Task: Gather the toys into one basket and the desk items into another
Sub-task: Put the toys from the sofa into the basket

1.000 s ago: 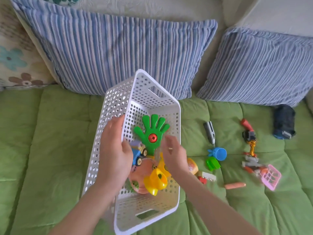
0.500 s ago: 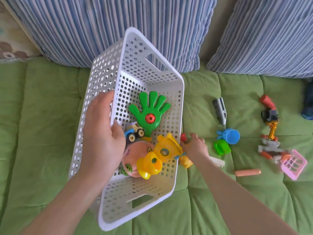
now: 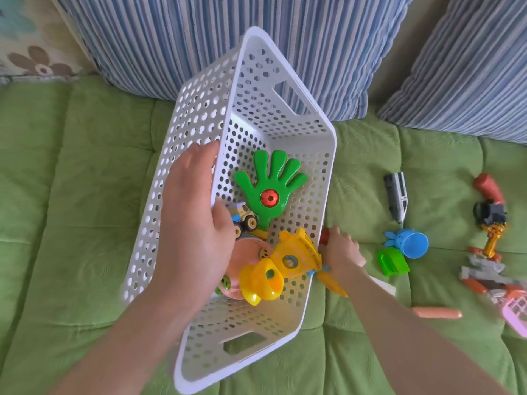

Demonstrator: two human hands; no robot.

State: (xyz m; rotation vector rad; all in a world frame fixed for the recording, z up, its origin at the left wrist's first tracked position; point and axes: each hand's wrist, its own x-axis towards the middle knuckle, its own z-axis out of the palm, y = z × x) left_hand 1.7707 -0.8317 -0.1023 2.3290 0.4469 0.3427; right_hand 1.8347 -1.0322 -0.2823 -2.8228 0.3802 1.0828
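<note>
My left hand point(image 3: 194, 223) grips the left wall of a white perforated basket point(image 3: 285, 115), which is tilted up off the green couch. Inside lie a green hand clapper point(image 3: 269, 189), a small toy truck point(image 3: 243, 220), a pink round toy point(image 3: 248, 258) and a yellow duck-like toy point(image 3: 271, 275). My right hand point(image 3: 340, 252) is on the couch just outside the basket's right wall. Its fingers curl round an orange-yellow toy point(image 3: 333, 285), with a red piece point(image 3: 324, 237) showing beside the fingertips. Most of that toy is hidden by the hand.
Loose on the couch to the right are a silver toy train point(image 3: 396, 195), a blue cup point(image 3: 410, 242), a green toy point(image 3: 392, 262), a toy sausage point(image 3: 436, 312), red and grey robot parts point(image 3: 489, 212) and a pink toy basket point(image 3: 516, 316). Striped cushions point(image 3: 199, 38) stand behind.
My right hand has come out of the basket, moved right onto the couch and closed on the orange-yellow toy. My left hand keeps its grip on the tilted basket.
</note>
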